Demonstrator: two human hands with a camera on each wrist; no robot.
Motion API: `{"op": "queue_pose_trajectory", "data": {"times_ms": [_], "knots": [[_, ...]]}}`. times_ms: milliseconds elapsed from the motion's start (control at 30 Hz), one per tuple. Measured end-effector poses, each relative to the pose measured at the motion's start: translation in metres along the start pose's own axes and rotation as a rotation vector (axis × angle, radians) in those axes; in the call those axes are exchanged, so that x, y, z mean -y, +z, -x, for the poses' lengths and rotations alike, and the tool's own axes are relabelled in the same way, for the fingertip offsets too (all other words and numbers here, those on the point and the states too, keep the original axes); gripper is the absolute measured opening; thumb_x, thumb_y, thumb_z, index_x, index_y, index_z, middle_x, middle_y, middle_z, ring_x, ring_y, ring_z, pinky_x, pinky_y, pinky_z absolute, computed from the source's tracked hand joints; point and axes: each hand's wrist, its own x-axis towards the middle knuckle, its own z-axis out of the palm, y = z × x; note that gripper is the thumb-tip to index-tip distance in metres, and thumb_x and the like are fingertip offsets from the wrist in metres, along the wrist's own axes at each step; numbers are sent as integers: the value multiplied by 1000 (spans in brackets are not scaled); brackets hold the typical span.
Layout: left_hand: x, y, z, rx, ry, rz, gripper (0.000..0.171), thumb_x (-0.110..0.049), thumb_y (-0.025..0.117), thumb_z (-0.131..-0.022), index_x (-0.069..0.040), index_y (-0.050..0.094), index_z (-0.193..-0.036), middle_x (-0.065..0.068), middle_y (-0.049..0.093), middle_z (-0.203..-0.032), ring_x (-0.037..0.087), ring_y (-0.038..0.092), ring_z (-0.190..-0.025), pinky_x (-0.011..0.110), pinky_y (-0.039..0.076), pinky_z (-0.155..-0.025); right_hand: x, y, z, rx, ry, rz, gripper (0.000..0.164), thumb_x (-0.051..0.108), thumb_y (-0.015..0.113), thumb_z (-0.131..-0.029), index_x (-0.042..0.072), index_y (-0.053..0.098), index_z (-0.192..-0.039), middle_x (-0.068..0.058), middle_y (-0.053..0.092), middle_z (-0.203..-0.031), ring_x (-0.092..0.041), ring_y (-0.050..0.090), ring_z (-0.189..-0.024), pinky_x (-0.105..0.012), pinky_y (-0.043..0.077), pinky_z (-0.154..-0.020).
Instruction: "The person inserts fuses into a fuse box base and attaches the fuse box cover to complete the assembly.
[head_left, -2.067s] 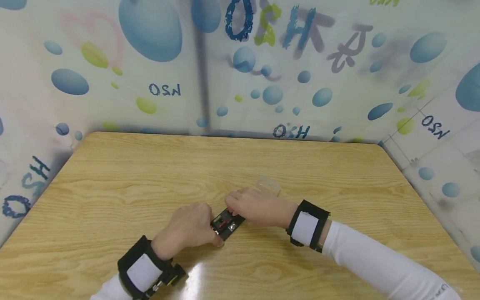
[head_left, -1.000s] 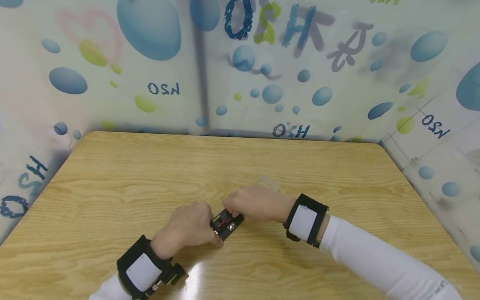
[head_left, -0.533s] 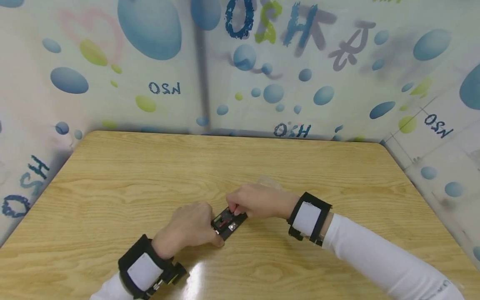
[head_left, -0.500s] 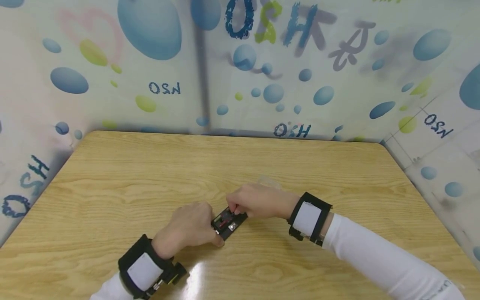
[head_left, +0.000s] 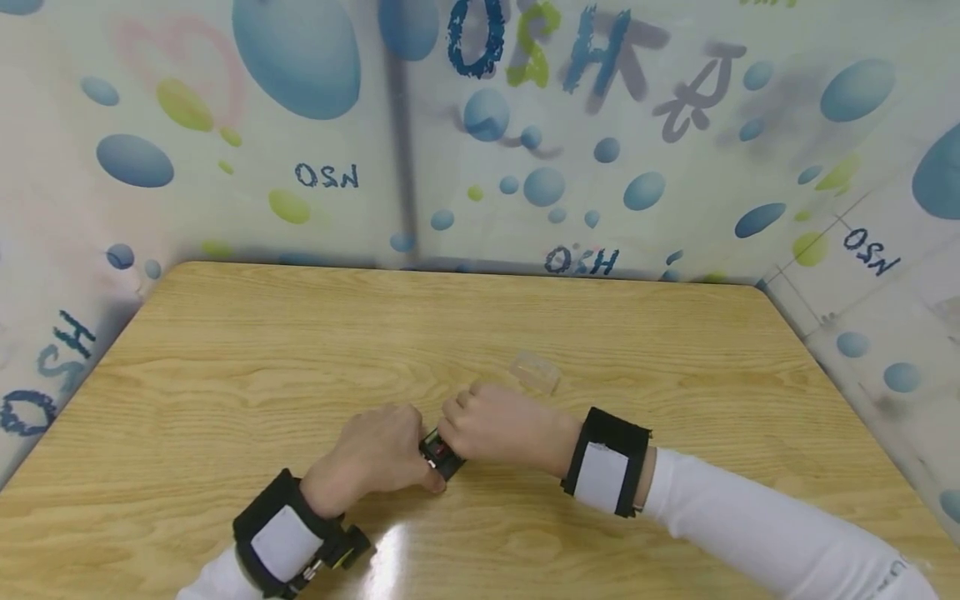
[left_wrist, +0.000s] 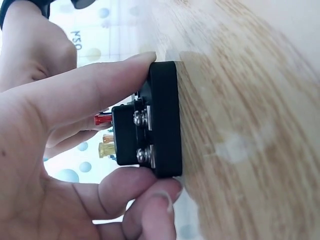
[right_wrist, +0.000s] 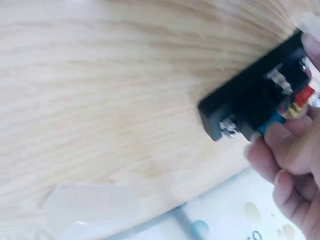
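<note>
A small black fuse block [head_left: 441,454] with metal screw terminals sits low over the table. My left hand [head_left: 378,450] grips it by its two edges, thumb on one side and fingers on the other. Red and yellow blade fuses [left_wrist: 106,149] stand out of its top in the left wrist view. From the other side, my right hand [head_left: 510,429] reaches over the block and covers much of it. In the right wrist view its thumb and fingers pinch a blue blade fuse [right_wrist: 271,121] at the block's top, beside a red fuse [right_wrist: 303,95].
A clear plastic cover [head_left: 536,371] lies on the wooden table [head_left: 300,333] just beyond my right hand. Behind the table's far edge rises a wall [head_left: 315,225] with printed blue and green spots.
My right hand has shifted left and nearer, hiding more of the block, and the clear cover shows more fully behind it. My left hand keeps its hold in the same place.
</note>
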Motion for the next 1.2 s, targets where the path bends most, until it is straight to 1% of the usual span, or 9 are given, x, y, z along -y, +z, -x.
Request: {"op": "queue_pose_trajectory", "data": {"times_ms": [100, 233, 333, 467, 633, 833, 967, 1067, 1200], "knots": [[0, 0, 0, 0, 0, 4, 43, -38, 91, -57, -16, 53, -55, -4, 51, -52, 12, 44, -49, 26, 32, -46, 0, 3, 1, -24, 15, -34, 14, 27, 65, -93, 17, 69, -103, 5, 68, -95, -8, 67, -86, -22, 54, -77], [1, 0, 0, 0, -6, 3, 42, -38, 91, -57, -16, 55, -57, -3, 55, -55, 13, 45, -50, 26, 34, -46, -1, 10, 3, -54, 57, -154, 12, 22, 68, -91, 16, 68, -101, 4, 64, -94, -10, 66, -88, -24, 54, -78], [1, 0, 0, 1, -10, 2, 41, -38, 91, -57, -16, 56, -58, -2, 56, -56, 13, 46, -50, 26, 34, -46, 0, 15, 5, -68, 77, -191, 11, 19, 67, -92, 15, 65, -102, 4, 62, -96, -11, 66, -92, -26, 55, -82], [1, 0, 0, 1, -8, 4, 42, -38, 91, -58, -16, 56, -57, -3, 55, -54, 13, 45, -50, 26, 33, -46, 5, 17, 6, -73, 73, -86, 10, 22, 63, -95, 16, 63, -103, 4, 59, -95, -11, 65, -92, -26, 54, -84], [1, 0, 0, -8, 2, 9, 45, -36, 91, -58, -16, 51, -53, -5, 48, -50, 11, 41, -48, 25, 29, -45, 14, 14, 4, -70, 86, 87, 13, 27, 58, -98, 15, 63, -103, 4, 60, -93, -9, 65, -86, -24, 53, -78], [1, 0, 0, -18, 4, 4, 48, -36, 91, -57, -17, 47, -50, -8, 41, -47, 11, 39, -46, 24, 27, -44, 25, 11, 4, -72, 121, 185, 15, 24, 52, -101, 13, 62, -98, 4, 57, -85, -8, 61, -75, -23, 52, -71], [1, 0, 1, -17, 3, 8, 47, -36, 91, -57, -17, 48, -51, -7, 43, -48, 11, 41, -47, 25, 28, -44, 25, 11, 5, -59, 125, 154, 15, 25, 54, -100, 13, 63, -101, 3, 59, -88, -9, 63, -80, -24, 53, -76], [0, 1, 1, -18, 4, 3, 46, -36, 91, -57, -16, 50, -52, -6, 45, -49, 12, 42, -48, 25, 29, -45, 21, 10, 5, -28, 120, 94, 17, 28, 58, -99, 14, 64, -107, 2, 63, -96, -10, 65, -89, -25, 54, -80], [0, 1, 0, -16, 6, -15, 44, -38, 91, -57, -16, 52, -54, -5, 49, -50, 12, 43, -48, 25, 31, -46, 17, 11, 7, -32, 119, 36, 16, 26, 59, -98, 14, 64, -107, 2, 63, -98, -11, 65, -92, -25, 54, -82]]}}
